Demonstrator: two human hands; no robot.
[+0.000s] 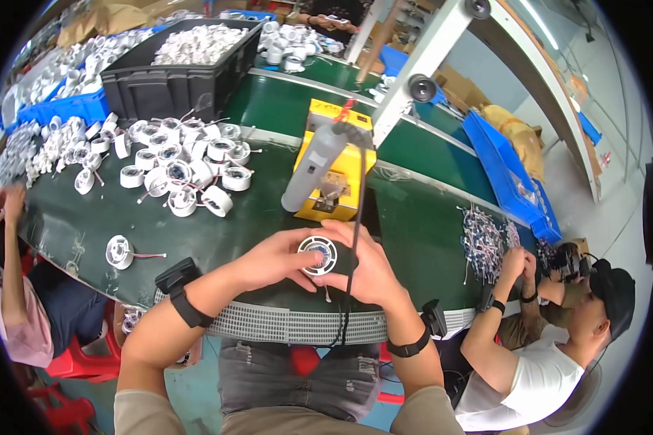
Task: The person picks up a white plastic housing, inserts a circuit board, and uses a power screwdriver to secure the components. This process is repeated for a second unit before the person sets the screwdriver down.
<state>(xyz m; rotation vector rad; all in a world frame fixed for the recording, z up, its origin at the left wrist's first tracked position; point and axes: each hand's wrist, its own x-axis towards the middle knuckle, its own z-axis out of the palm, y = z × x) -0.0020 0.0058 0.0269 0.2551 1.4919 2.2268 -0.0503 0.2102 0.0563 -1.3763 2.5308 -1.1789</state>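
Between my hands, over the near edge of the green table, is a round white plastic housing [318, 256] with a dark inside and a short wire hanging below. My left hand [279, 255] grips its left side, the thumb pressed into its open face. My right hand [366, 264] wraps its right side. Just beyond my fingers hangs a grey cylindrical electric screwdriver [313, 167], its dark cable running down in front of my right hand. Behind it stands a yellow machine [334, 196] with a metal fixture. A single similar housing [119, 251] with a wire lies to the left.
Many white housings [178, 170] are heaped at the far left, before a black crate [159, 87] of small white parts. A bundle of wired parts [480, 243] lies right, near a co-worker's hands [519, 264]. A white post [424, 65] rises behind the yellow machine.
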